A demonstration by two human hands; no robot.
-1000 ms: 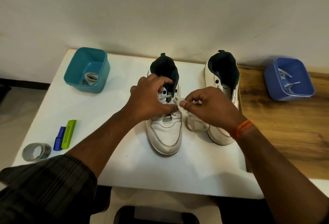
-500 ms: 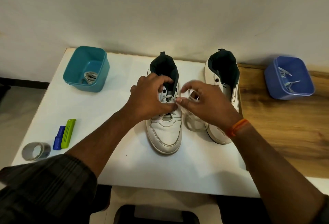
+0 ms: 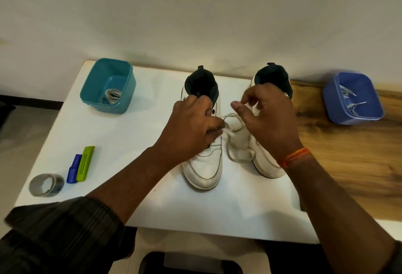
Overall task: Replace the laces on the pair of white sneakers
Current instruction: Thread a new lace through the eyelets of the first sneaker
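Two tubs – teal (image 3: 108, 86) and blue (image 3: 352, 99) – each hold loose laces.

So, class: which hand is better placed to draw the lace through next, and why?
Probably the right hand: it holds the loose lace raised, while the left hand rests on the left sneaker.

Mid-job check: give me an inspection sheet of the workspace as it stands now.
Surface: white table, wooden top to its right.
Job's things: left sneaker, right sneaker, loose lace between them.
Clutter: teal bin holding laces, blue bin holding laces, tape roll, blue clip, green clip.
Hands: left hand and right hand both pinch the lace.
Cables: nothing seen.
Surroundings: plain wall.
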